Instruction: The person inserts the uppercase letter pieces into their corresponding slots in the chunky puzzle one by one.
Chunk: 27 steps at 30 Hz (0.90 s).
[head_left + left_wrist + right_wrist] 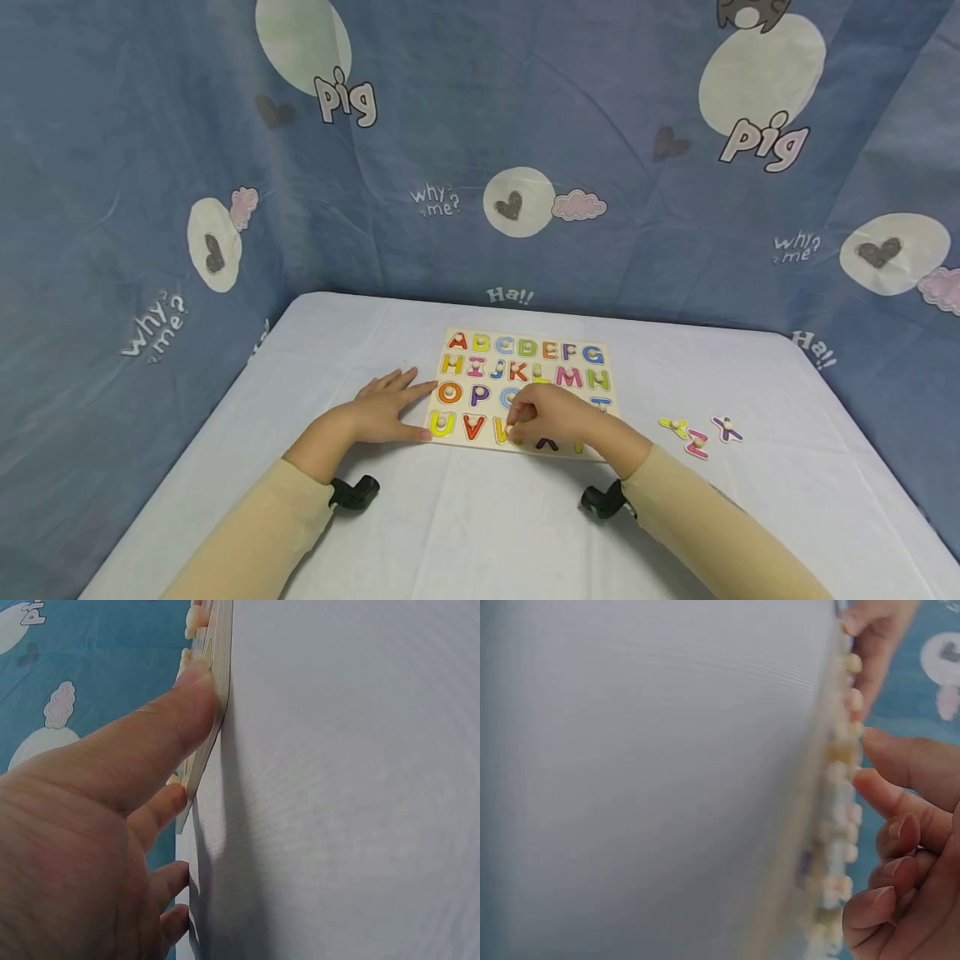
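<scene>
A wooden alphabet puzzle board (468, 329) lies on the white table, with colourful knobbed letters in rows. My left hand (382, 408) has its fingers spread at the board's left side. In the left wrist view, its thumb (169, 724) presses the board's edge (217, 697). Over the bottom row, my right hand (551, 414) pinches the knob of the yellow letter W (502, 431) with thumb and index finger. The other right-hand fingers (874, 907) are curled in. My right hand hides part of the lower two rows.
To the right of the board lie three loose letters: a yellow Y (673, 427), a pink Z (697, 445) and a dark purple X (727, 429). A blue patterned cloth (420, 267) hangs behind the white table (480, 533).
</scene>
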Tool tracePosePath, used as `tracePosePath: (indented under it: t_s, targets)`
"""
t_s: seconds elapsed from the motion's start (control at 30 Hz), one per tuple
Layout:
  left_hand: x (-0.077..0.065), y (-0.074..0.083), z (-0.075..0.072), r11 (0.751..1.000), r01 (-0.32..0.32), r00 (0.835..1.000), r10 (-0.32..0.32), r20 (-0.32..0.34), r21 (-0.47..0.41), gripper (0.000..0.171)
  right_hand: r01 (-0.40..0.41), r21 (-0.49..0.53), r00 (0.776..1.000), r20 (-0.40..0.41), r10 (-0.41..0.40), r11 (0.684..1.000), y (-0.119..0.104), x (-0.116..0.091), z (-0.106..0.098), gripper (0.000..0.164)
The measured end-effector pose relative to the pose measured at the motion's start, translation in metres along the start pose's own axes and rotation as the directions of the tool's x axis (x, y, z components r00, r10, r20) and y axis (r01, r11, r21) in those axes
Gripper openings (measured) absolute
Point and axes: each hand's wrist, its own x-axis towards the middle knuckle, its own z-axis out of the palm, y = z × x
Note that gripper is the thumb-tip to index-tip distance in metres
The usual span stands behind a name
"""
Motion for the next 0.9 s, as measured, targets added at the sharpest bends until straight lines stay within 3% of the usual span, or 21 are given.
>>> tracePosePath:
  t_s: [0.33, 0.63, 0.9]
  targets:
    - [0.0, 0.0, 0.0, 1.0, -0.009, 1.0, 0.009, -0.012, 0.002, 0.093, 0.024, -0.003, 0.993, -0.116, -0.024, 1.0, 0.009, -0.045, -0.045, 0.005]
    - [-0.001, 0.002, -0.001, 1.0, -0.003, 1.0, 0.003, -0.01, 0.01, 0.093, -0.071, 0.09, 0.966, -0.24, 0.091, 0.993, 0.044, -0.098, -0.073, 0.01]
    - [-0.001, 0.002, -0.001, 1.0, -0.004, 1.0, 0.004, -0.012, 0.014, 0.092, -0.164, 0.055, 0.93, -0.325, 0.173, 0.985, 0.076, -0.146, -0.102, 0.016]
